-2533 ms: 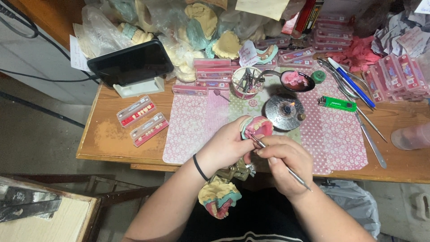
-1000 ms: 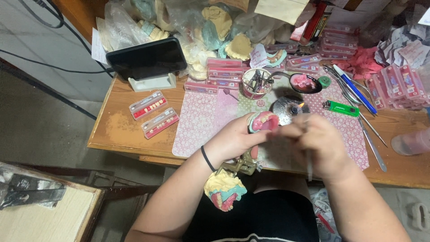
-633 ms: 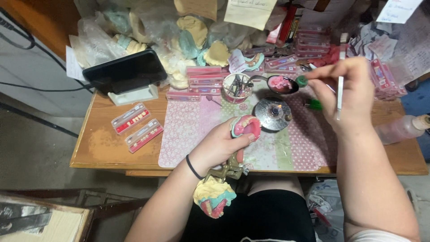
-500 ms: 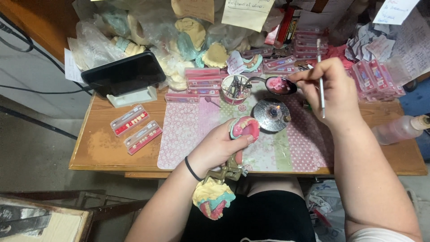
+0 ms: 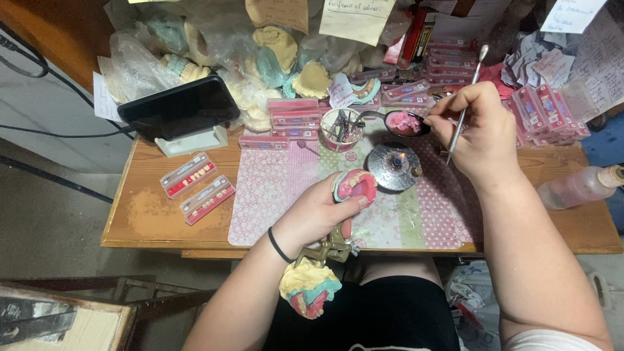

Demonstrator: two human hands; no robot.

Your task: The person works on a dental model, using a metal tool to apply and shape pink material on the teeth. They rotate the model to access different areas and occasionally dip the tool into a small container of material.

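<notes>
Our left hand [image 5: 312,218] grips a pink denture model [image 5: 355,186] above the surface [image 5: 149,214]; our right hand [image 5: 478,133] pinches a thin metal tool [image 5: 467,97] near the wax dish [image 5: 405,123].

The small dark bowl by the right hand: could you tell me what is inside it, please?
The dark bowl holds a lump of pink wax-like material. The right hand covers its right edge, so the metal tool tip's position is hidden.

This is a dental technician's workshop. The wooden bench [image 5: 149,221] is crowded with plaster jaw casts in plastic bags [image 5: 279,45], strips of artificial teeth [image 5: 188,174], a small burner with a flame [image 5: 394,166], a spoon of pink wax [image 5: 404,122] and a cup of metal tools [image 5: 342,127].
</notes>
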